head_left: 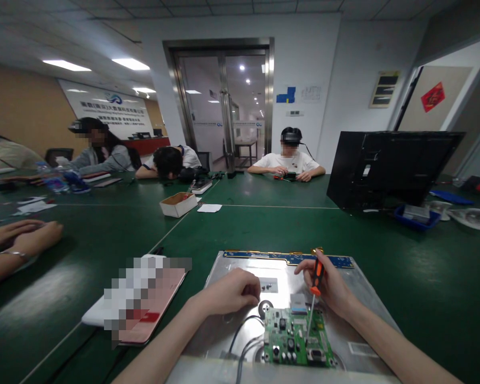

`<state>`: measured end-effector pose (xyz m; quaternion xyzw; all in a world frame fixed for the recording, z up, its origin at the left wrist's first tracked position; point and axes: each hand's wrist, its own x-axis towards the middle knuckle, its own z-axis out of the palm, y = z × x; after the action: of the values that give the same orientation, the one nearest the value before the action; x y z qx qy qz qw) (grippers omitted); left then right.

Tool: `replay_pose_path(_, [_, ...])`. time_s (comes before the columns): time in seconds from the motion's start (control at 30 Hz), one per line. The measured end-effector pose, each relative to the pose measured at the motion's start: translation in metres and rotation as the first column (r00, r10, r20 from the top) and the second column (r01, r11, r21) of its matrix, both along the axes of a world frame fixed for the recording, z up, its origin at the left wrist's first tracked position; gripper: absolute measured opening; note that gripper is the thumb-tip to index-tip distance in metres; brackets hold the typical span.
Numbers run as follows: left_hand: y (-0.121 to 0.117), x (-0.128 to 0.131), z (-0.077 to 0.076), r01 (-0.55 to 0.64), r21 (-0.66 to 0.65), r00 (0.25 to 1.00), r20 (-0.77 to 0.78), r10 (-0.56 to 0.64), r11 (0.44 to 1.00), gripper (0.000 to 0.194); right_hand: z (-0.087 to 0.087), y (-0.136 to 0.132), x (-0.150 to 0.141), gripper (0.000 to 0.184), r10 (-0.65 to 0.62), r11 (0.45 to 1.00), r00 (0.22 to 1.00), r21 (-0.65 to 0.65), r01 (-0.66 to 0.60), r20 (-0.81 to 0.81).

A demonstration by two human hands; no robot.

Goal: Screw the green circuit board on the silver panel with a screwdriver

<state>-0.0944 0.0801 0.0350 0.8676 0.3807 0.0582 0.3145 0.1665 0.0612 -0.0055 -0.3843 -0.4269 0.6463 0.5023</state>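
My right hand (331,285) is closed around an orange-and-black screwdriver (315,290), held nearly upright with its tip down on a green circuit board (294,341). The board lies on the silver metal back of a panel (356,309) in front of me. My left hand (232,292) rests on the panel with fingers curled in a loose pinch beside several small screws (267,286); what it holds, if anything, is hidden. Grey cables (244,341) run from the board's left side.
A pink phone and a white item (144,304) lie left of the panel. A cardboard box (178,204) sits mid-table. A black monitor shell (388,168) stands at right beside a blue tray (416,217). Other people sit around the green table (244,224); someone's hands (20,240) rest at left.
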Motion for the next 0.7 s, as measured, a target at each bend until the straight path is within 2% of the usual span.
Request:
replay_pose_path(0.23, [-0.003, 0.006, -0.001, -0.032, 0.01, 0.994, 0.103, 0.031, 0.999, 0.005, 0.0, 0.001, -0.001, 0.066, 0.006, 1.0, 1.0, 0.006, -0.006, 0.008])
replay_pose_path(0.5, [-0.006, 0.009, 0.001, -0.079, -0.176, 0.971, 0.208, 0.115, 0.981, 0.003, -0.002, 0.001, 0.0, 0.065, 0.007, 1.0, 1.0, -0.021, -0.007, -0.005])
replay_pose_path(0.63, [-0.006, 0.012, -0.003, -0.034, -0.297, 0.966, 0.235, 0.108, 0.954, 0.008, -0.003, 0.002, 0.002, 0.065, 0.01, 0.999, 1.0, -0.046, -0.011, -0.009])
replay_pose_path(0.7, [-0.007, 0.013, -0.005, -0.005, -0.318, 0.961, 0.259, 0.092, 0.948, 0.007, -0.003, 0.003, 0.002, 0.064, 0.008, 0.999, 1.0, -0.051, -0.008, -0.012])
